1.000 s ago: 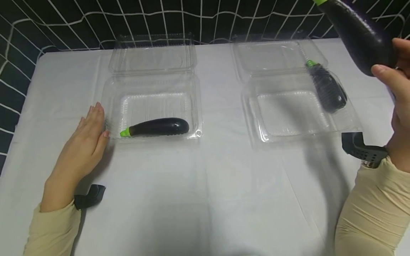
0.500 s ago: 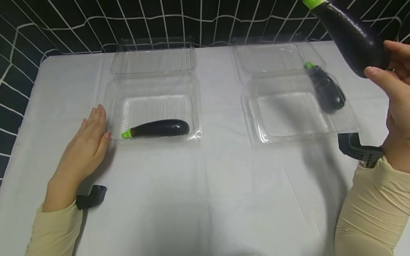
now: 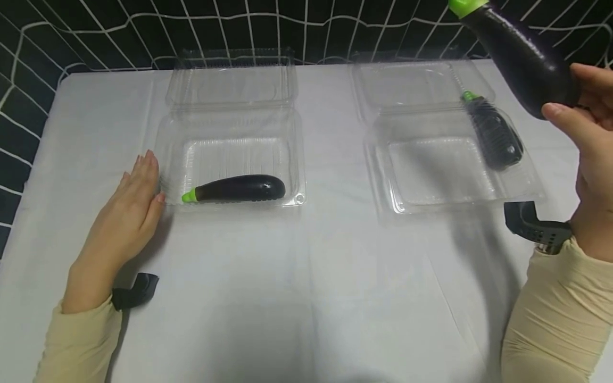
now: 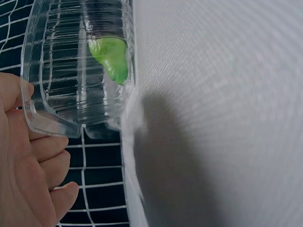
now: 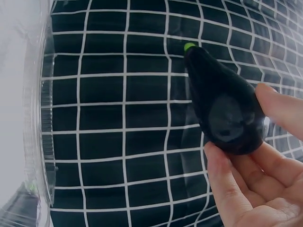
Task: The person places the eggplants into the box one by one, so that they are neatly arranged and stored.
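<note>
My right hand [image 3: 591, 122] grips a dark eggplant [image 3: 522, 58] by its round end, lifted at the upper right, green cap toward the upper left. The right wrist view shows fingers and thumb around that eggplant [image 5: 222, 104]. My left hand [image 3: 122, 223] lies with straight fingers against the left side of a clear open container [image 3: 230, 125]; in the left wrist view the hand [image 4: 33, 170] touches the container's rim [image 4: 24, 94]. A second eggplant [image 3: 239, 188] lies along that container's front edge, green cap to the left.
On the right stands another open clear container [image 3: 436, 205], with an eggplant [image 3: 493, 133] along its right side, seen through clear plastic. Both lids lean back toward a dark cloth with a white grid [image 3: 306, 32]. White cloth [image 3: 306, 292] covers the table.
The lifted eggplant in my right hand has shifted left in the head view, showing more of its green cap. My left hand stays beside the left container.
</note>
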### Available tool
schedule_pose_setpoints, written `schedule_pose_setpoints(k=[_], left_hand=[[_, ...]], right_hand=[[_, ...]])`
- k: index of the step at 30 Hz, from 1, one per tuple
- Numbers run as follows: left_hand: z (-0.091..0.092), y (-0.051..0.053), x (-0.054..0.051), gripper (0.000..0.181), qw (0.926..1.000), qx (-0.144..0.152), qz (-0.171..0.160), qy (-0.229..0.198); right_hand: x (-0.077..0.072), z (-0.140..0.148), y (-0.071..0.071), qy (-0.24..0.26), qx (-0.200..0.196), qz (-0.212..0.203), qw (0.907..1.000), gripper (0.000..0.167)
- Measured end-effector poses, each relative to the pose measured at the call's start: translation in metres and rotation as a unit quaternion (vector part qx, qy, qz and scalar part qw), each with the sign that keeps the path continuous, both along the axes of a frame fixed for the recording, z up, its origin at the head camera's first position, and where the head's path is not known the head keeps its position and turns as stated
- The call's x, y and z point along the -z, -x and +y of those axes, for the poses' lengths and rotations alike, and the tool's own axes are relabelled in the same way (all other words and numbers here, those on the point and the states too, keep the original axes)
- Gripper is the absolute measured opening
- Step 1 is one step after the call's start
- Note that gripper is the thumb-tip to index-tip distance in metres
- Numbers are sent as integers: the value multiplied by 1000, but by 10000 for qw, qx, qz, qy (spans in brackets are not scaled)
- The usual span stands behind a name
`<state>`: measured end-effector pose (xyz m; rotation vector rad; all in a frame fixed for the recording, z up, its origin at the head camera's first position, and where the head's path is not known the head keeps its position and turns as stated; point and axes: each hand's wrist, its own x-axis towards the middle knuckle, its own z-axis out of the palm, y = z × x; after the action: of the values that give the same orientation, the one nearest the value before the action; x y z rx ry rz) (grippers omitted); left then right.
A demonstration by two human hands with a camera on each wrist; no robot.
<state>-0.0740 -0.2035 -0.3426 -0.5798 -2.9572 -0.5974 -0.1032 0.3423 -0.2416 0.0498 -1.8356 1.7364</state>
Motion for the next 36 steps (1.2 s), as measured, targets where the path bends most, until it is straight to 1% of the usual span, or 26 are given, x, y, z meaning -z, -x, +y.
schedule_pose_setpoints(k=[1,3,7,10,13,14,17,20,22,24,27,28,31,32,36], left_hand=[[0,0,0,55,10000,3,5,1],[-1,0,-1,55,10000,14,4,-5],[-1,-1,-1,56,10000,30,3,-33],[-1,-1,-2,56,10000,-1,8,-20],[-1,0,-2,55,10000,-30,-40,-8],[0,1,-2,55,10000,-35,-55,-7],[1,1,-1,55,9999,-35,-94,-21],[1,1,0,55,10000,-53,-62,-19],[1,0,0,55,10000,-69,-31,-18],[1,0,0,55,10000,-82,-19,-18],[1,0,0,56,9999,-104,-23,0],[2,1,-1,56,9999,-111,-25,8],[2,1,-1,56,9999,-135,-32,37],[2,1,-1,56,9999,-136,-31,41],[2,1,-1,56,9999,-108,-56,18]], right_hand=[[0,-1,0,17,-65,15,10000,35],[0,-3,1,442,-277,46,9986,35],[0,-10,1,-166,-96,-27,9998,35],[0,-15,3,-272,-53,-117,9995,36],[0,-19,3,247,-217,-288,9990,38],[0,-21,4,346,-247,-364,9984,39],[0,-25,4,385,-253,-621,9970,41],[1,-30,5,113,-243,-879,9958,43],[0,-34,6,-286,-149,-1081,9936,43],[-2,-38,7,-866,-27,-1233,9886,44],[-3,-44,8,-1163,-85,-1269,9850,46],[-4,-46,8,-1123,-168,-1251,9856,46],[-5,-53,9,-758,-482,-1165,9891,47],[-5,-55,9,-889,-458,-1210,9876,47],[-4,-62,11,-748,-737,-1063,9888,48]])
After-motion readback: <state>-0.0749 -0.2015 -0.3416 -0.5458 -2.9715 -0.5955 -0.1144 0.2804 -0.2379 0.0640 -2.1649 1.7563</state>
